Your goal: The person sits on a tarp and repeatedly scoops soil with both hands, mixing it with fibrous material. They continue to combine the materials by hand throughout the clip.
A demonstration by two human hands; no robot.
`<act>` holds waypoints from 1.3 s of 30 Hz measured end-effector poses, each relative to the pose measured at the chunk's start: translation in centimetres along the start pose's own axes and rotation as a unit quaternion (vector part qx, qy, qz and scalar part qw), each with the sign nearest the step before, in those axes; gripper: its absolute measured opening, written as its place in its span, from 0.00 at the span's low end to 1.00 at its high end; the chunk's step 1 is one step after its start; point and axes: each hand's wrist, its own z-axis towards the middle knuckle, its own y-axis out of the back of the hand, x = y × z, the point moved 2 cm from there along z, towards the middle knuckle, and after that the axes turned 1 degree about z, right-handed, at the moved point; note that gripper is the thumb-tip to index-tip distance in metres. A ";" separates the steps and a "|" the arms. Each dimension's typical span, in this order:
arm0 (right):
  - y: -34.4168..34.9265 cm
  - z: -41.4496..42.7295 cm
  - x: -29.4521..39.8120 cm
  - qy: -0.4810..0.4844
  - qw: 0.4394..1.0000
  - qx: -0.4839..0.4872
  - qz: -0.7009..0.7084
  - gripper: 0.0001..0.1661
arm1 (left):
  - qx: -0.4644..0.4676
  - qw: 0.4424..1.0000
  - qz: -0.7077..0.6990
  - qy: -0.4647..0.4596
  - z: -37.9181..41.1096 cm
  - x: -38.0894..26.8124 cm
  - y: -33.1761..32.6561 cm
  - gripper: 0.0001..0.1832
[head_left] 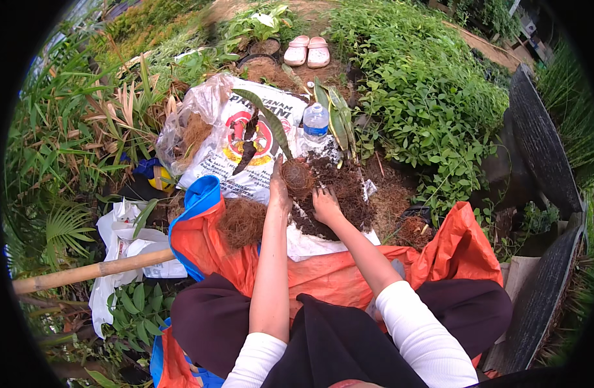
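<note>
My left hand (279, 186) is wrapped around the left side of a ball of brown coconut fibre (297, 179). From the top of that ball rises a long mottled snake plant leaf (268, 112), leaning to the left. Dirt marks my fingers. My right hand (326, 205) rests with its fingertips on a heap of dark soil (350, 196), just right of the ball. Its fingers look slightly apart, and I see nothing held in them. A loose wad of coconut fibre (242, 222) lies left of my left forearm.
A white printed sack (214, 169) lies under the soil. Beyond it are a plastic water bottle (316, 122), snake plant leaves (339, 116) and pale clogs (307, 52). An orange tarpaulin (326, 276) covers my lap side. A bamboo pole (98, 269) juts in from the left.
</note>
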 end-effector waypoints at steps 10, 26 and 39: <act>2.2 -2.0 0.5 -0.004 0.992 0.061 0.107 0.19 | 0.011 1.000 0.016 -0.004 0.6 0.0 1.8 0.31; -3.4 -0.6 2.2 0.142 0.985 -0.071 0.064 0.18 | -0.001 1.000 -0.023 -0.006 0.7 -0.2 1.8 0.28; 1.0 -3.4 -2.5 -0.059 0.923 -0.192 0.329 0.16 | 0.000 1.000 -0.028 -0.008 0.4 -0.5 1.2 0.27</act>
